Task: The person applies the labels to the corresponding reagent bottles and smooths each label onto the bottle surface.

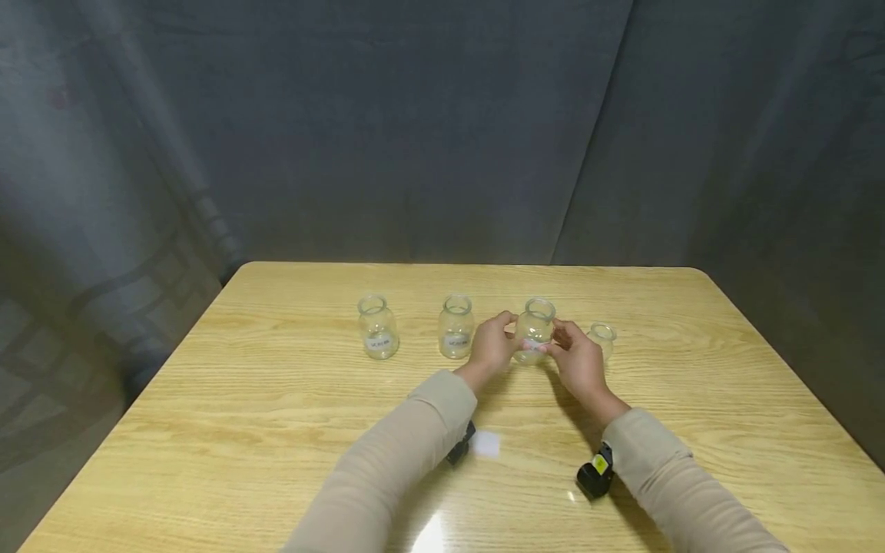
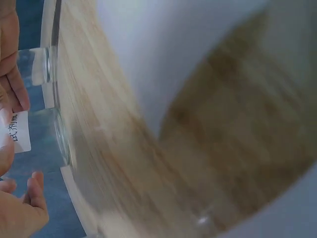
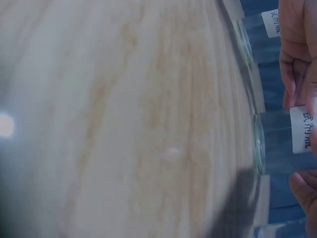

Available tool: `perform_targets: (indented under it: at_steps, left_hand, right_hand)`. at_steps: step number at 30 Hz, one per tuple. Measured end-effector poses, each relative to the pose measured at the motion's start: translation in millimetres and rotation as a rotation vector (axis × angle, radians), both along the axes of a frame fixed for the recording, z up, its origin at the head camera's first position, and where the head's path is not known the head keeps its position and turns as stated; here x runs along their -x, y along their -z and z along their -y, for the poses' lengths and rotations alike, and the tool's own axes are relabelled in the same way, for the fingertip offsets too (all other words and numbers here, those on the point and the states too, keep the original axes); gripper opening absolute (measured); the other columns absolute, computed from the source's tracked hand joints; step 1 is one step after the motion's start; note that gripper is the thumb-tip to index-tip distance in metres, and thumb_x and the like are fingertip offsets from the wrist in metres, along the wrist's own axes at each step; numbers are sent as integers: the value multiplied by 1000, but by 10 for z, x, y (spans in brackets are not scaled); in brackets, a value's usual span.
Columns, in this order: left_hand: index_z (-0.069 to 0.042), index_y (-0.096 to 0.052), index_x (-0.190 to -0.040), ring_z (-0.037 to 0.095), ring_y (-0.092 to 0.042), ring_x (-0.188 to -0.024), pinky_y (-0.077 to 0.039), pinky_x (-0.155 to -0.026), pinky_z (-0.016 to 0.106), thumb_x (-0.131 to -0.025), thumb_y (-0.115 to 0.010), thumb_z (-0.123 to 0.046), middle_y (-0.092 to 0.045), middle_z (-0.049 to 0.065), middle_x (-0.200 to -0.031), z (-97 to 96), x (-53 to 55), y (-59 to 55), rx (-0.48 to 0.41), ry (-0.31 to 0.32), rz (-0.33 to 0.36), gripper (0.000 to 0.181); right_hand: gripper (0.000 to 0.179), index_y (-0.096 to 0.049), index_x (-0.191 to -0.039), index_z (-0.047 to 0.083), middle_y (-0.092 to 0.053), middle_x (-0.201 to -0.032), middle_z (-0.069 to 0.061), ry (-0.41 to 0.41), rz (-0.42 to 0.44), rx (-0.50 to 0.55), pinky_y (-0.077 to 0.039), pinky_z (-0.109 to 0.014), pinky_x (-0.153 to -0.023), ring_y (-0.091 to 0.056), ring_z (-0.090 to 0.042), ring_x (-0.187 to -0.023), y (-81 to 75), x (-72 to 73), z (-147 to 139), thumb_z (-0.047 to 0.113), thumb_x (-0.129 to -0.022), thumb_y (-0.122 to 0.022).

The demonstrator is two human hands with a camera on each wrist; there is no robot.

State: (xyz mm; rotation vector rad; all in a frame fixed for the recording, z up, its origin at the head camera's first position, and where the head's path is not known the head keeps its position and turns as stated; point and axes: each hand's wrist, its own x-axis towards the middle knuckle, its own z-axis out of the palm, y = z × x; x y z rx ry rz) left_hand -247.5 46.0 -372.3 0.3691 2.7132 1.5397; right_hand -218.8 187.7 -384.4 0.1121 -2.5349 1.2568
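Observation:
Both hands are at a clear glass jar (image 1: 536, 316), upright on the table, with a white label (image 1: 532, 346) on its front. My left hand (image 1: 492, 346) grips its left side and my right hand (image 1: 579, 359) its right side, thumbs on the label. In the right wrist view, handwriting shows on that label (image 3: 301, 130). To the left stand two more labelled glass jars, one at the far left (image 1: 378, 330) and one nearer (image 1: 456, 329). Another glass jar (image 1: 604, 335) stands behind my right hand, partly hidden; its front cannot be seen.
The jars form a row across the wooden table (image 1: 276, 399). A pale rectangular patch (image 1: 487, 443) lies near the left wrist's black camera (image 1: 459, 445). Another black camera (image 1: 594, 475) is on the right wrist. Behind the table hangs a dark grey curtain (image 1: 387, 138).

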Motion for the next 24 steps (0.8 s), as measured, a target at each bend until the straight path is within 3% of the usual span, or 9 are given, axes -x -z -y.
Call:
perform_targets:
  at_steps: [5, 13, 24]
  left_hand:
    - [-4, -52, -110, 20, -56, -94, -46, -76, 23, -70, -68, -14, -59, 12, -103, 29, 36, -18, 26, 38, 1, 45]
    - [-5, -52, -108, 19, -57, -92, -47, -71, 22, -69, -70, -10, -61, 11, -100, 113, 88, -38, 99, 80, -12, 43]
    - [-4, -52, -104, 18, -58, -90, -47, -69, 19, -66, -71, -8, -62, 10, -97, 95, 69, -21, 138, 104, -53, 43]
  right_hand:
    - [44, -46, -114, -6, -54, -103, -27, -40, 17, -33, -45, -39, -77, -53, -36, -95, -36, 21, -30, 2, -75, -64]
    - [57, -40, -123, -6, -56, -103, -23, -54, 80, -79, -48, -36, -73, -55, -33, -92, -52, 38, -26, 5, -74, -65]
    - [56, -43, -120, -8, -58, -100, -22, -20, 56, -113, -47, -37, -73, -57, -32, -90, -16, 7, -35, 5, -71, -68]
